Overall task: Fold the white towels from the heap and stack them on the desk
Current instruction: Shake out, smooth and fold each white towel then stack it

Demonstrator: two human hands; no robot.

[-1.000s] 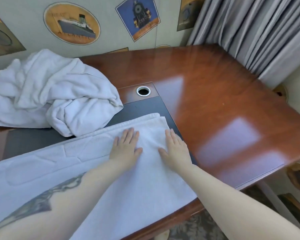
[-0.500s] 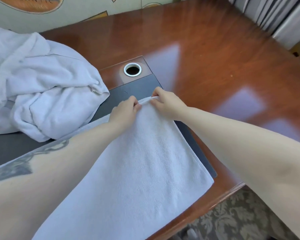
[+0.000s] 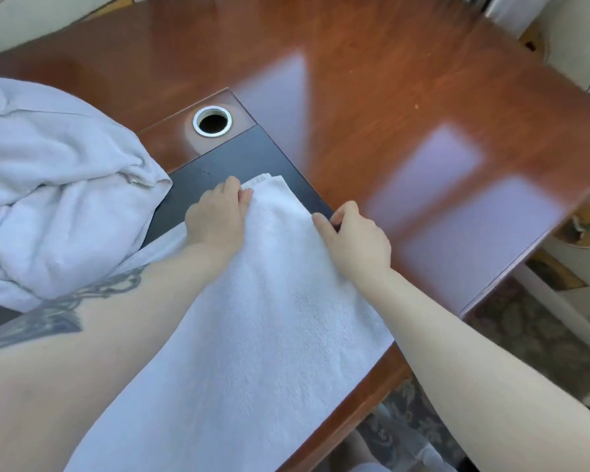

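On the glossy reddish wooden bench (image 3: 406, 97), seen from the head camera, a white towel (image 3: 252, 335) lies spread lengthwise, running from the near left edge of the frame up toward the middle, partly over a dark inset panel (image 3: 239, 158) in the benchtop. Left hand (image 3: 217, 218) is at the towel's far end on its left side, fingers curled and gripping the far edge of the cloth. Right hand (image 3: 355, 238) is at the towel's right edge, a little nearer than the left, fingers curled over that edge with the thumb lying on the cloth's upper face; it grips the towel there. Both forearms reach across the towel, the left one bearing a dark tattoo. A heap of white towels (image 3: 55, 192) sits crumpled at the left of the bench, just beside the spread towel and overlapping the dark panel. Beyond the panel, a round metal-rimmed cable hole (image 3: 213, 121) is set in the wood. Patterned carpet (image 3: 525, 335) shows below the bench's right edge.
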